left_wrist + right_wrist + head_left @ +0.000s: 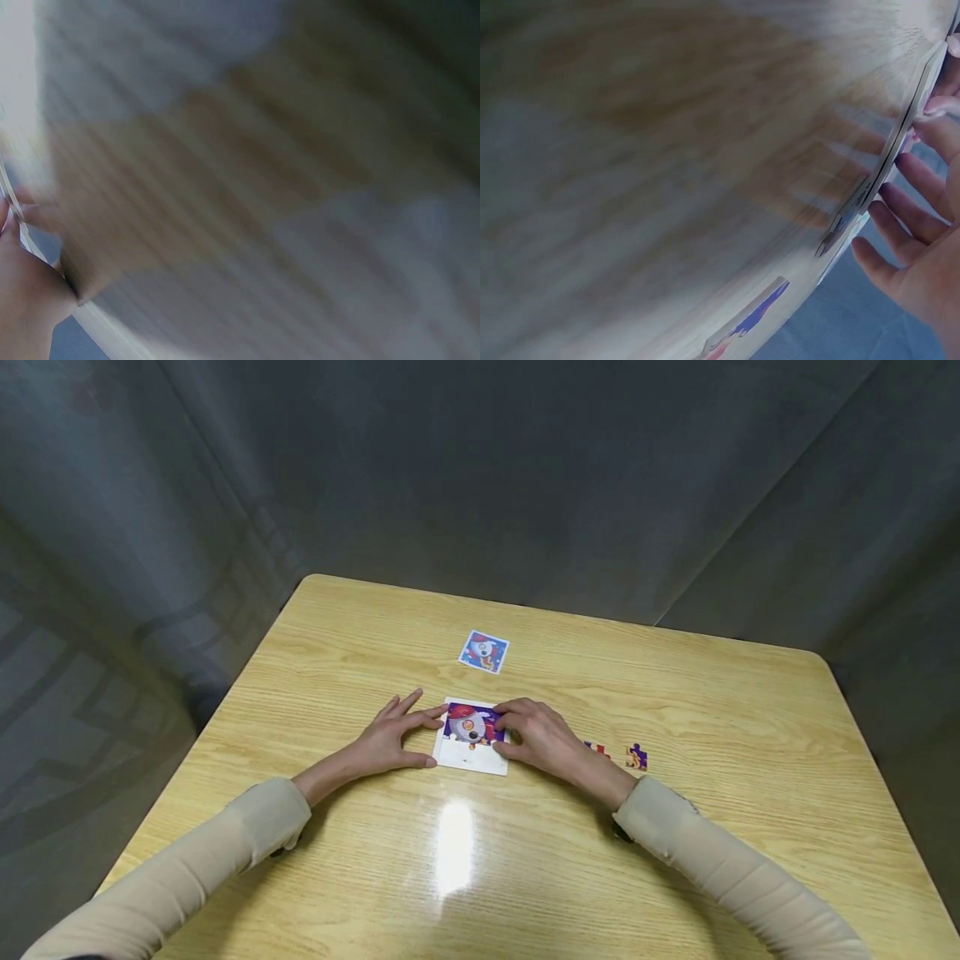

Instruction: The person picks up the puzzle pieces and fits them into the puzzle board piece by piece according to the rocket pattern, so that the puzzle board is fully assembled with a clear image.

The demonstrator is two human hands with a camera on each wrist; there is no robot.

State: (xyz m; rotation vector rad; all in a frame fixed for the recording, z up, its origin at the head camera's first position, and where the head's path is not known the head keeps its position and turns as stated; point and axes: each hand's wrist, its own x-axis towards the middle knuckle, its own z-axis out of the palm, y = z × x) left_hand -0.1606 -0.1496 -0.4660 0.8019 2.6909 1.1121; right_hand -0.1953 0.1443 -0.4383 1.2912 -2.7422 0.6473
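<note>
A small jigsaw board [467, 761] with a white frame lies on the table, its upper part filled by a dog-like picture [467, 723] on purple. The front strip of the board is bare white. My left hand [386, 742] touches the left edge, thumb at the near corner and index finger higher up, fingers spread. From the right, my right hand [538, 737] bends over the picture's right side, thumb and fingertips on its border; I cannot tell if they pinch a piece. In the right wrist view its fingers [915, 214] reach the board's thin edge.
A reference card [483, 652] with a similar picture lies beyond the board. Right of the board are a loose puzzle piece [637, 757] and red-purple puzzle pieces [598, 748], partly hidden by the right wrist. Grey curtains [480, 485] hang behind the wooden table [360, 877].
</note>
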